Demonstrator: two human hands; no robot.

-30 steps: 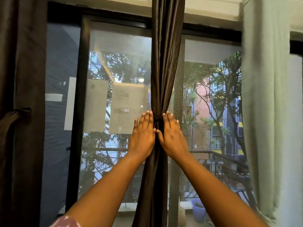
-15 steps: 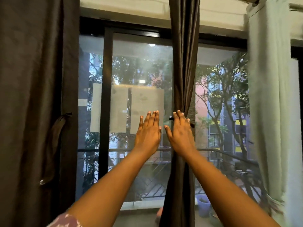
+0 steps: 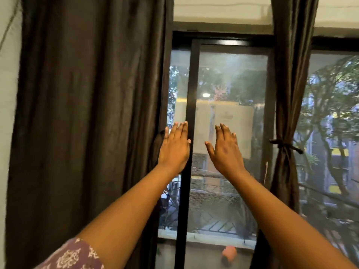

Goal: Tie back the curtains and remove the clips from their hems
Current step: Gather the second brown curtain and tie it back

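Two empty hands raised before a window, between dark curtains.

Head view: left hand [image 3: 174, 147] and right hand [image 3: 225, 150] flat, fingers straight. Tied curtain [image 3: 285, 113] right; loose curtain [image 3: 87, 123] left (soft, probably light) — gather at mid-height.

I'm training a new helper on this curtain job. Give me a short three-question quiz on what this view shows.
1. True or false: the right-hand dark curtain is already gathered by a tie.
2. Which is the left hand nearest? A) the loose dark curtain B) the tied curtain C) the orange pot
3. Fill in: both the left hand and the right hand are ____, gripping nothing.

Key: 1 true; 2 A; 3 open
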